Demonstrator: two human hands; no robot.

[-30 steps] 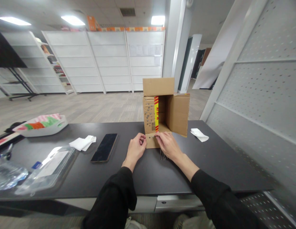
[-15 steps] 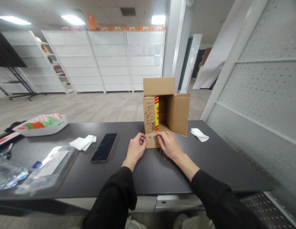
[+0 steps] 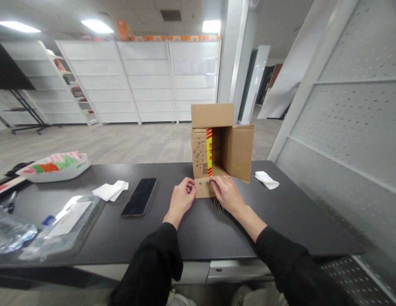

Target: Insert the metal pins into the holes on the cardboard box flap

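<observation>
An open cardboard box lies on its side on the dark table, its opening toward me. Grey dots that look like nail heads or holes cover its left flap. At the lower flap, my right hand pinches what looks like a thin, shiny nail, held roughly level. My left hand is curled closed beside that flap's left edge; whatever its fingers hold is hidden. Several long nails lie on the table below my right hand, partly under it.
Left of my hands are a phone, white tissues, a clear plastic case, a water bottle and a white basket with coloured cloth. Another tissue lies right of the box. A perforated panel rises along the right.
</observation>
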